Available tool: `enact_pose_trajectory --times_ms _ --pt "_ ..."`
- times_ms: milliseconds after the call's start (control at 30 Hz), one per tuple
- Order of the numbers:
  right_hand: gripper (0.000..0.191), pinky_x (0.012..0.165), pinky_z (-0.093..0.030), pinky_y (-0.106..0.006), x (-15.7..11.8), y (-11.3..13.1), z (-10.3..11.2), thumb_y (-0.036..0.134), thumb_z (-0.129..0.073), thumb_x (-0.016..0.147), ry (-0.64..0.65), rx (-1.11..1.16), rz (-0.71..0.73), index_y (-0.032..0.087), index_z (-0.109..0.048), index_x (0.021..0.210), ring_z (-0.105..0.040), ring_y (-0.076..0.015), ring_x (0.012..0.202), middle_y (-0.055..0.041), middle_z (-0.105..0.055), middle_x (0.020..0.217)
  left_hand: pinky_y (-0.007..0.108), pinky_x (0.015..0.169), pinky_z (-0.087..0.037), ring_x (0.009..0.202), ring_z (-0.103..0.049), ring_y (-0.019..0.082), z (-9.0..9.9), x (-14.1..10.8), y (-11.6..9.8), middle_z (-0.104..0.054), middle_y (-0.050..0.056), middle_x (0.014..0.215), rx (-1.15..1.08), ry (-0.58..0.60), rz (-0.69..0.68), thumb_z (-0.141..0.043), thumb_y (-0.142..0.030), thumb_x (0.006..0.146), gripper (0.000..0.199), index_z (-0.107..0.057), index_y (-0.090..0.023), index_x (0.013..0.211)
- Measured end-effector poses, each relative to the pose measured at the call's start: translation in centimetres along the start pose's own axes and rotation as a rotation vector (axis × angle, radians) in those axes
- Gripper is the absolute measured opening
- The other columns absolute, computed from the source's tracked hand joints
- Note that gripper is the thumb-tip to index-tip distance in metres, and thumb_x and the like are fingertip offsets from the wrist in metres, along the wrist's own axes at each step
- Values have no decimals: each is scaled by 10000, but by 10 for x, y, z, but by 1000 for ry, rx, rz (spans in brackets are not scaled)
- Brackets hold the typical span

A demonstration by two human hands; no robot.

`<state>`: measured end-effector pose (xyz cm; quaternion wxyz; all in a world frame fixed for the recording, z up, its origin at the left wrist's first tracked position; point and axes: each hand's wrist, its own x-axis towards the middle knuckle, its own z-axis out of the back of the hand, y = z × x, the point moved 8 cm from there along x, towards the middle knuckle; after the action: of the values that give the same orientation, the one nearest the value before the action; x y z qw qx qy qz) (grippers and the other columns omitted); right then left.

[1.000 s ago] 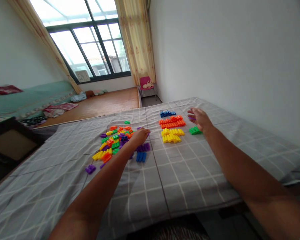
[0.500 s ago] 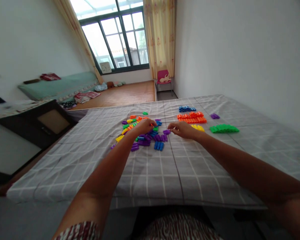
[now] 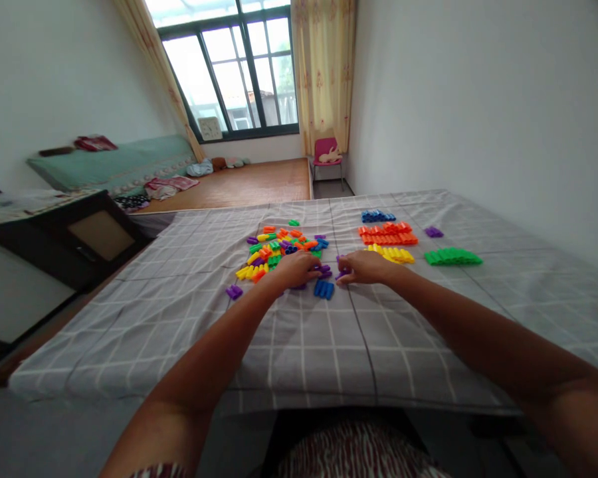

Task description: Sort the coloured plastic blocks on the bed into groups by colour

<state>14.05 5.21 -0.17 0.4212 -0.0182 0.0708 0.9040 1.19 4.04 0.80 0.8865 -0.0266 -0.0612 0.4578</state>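
A mixed pile of coloured tube-shaped plastic pieces (image 3: 274,251) lies on the checked cloth. My left hand (image 3: 300,267) is at the pile's right side, its fingers closed on a purple plastic piece (image 3: 324,271) at the edge; the palm covers other pieces. Just to the right, my right hand (image 3: 366,267) pinches another purple plastic piece (image 3: 342,273) low over the cloth. A joined blue piece (image 3: 323,289) lies in front of my left fingers, and a small purple piece (image 3: 234,292) is at the pile's near left.
Sorted groups lie to the right: blue (image 3: 377,216), orange (image 3: 389,235), yellow (image 3: 396,254), green (image 3: 452,257) and a purple piece (image 3: 434,232). The checked cloth (image 3: 299,358) covers the table or bed. A dark cabinet (image 3: 74,232) stands left; a pink chair (image 3: 325,147) is far back.
My left hand has moved toward me and right, from the pile's middle to the purple pieces at its edge. My right hand has come slightly nearer me, still with purple in its fingers.
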Motion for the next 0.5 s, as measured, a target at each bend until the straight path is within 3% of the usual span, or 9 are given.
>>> enact_pose_trajectory --times_ms 100,233,300,500 --pt "438 636 -397 -259 -8 -9 2 629 -510 841 -7 -3 -56 244 -680 964 -652 -206 826 -71 -718 920 337 940 -465 1028 -620 227 5 1 5 -691 81 1072 -9 -35 22 -506 -389 895 305 -677 -205 1069" --pt "342 628 -377 -249 -17 -12 4 516 -479 903 -42 4 -47 239 -673 959 -652 -190 796 -56 -721 885 309 1077 -361 1216 -513 186 -1 3 -14 -604 65 1285 -92 39 -238 -508 -117 817 403 -616 -198 1197" --pt "318 618 -367 -251 -22 -11 3 489 -492 903 -54 -7 -12 232 -674 948 -652 -196 784 -55 -722 869 306 1083 -353 1224 -501 181 -7 7 -20 -599 56 1294 -99 90 -288 -490 -53 772 470 -613 -199 1201" --pt "192 645 -374 -239 -36 -19 7 320 -533 893 -129 71 74 213 -684 944 -647 -178 788 -50 -721 881 314 944 -460 1050 -604 218 -9 27 -12 -680 45 1119 -51 148 -139 -555 -130 754 428 -632 -223 1164"
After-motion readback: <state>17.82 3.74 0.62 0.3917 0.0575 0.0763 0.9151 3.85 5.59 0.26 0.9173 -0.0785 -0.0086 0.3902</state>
